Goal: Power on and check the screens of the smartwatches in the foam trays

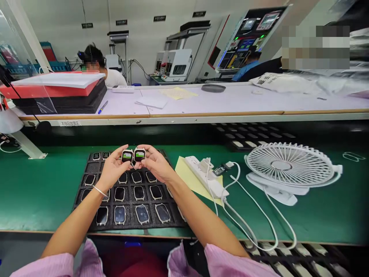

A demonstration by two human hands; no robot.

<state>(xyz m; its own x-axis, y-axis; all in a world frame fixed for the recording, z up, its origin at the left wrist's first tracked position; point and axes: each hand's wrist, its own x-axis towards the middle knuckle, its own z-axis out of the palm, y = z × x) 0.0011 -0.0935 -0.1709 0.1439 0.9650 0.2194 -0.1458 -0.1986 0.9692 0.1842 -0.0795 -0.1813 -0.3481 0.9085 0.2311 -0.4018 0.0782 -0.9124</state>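
My left hand (112, 169) pinches a small smartwatch body (127, 156) with a lit screen. My right hand (155, 163) pinches a second lit watch body (139, 154) right beside it. Both are held side by side above a black foam tray (86, 169) on the green mat. The tray holds several dark-screened watch bodies (138, 192) in rows of pockets.
A white power strip (206, 179) with plugged white cables lies on a yellow sheet right of the tray. A white desk fan (290, 165) lies further right. Another tray of parts (250, 136) sits behind. A person sits beyond the raised white shelf (230, 102).
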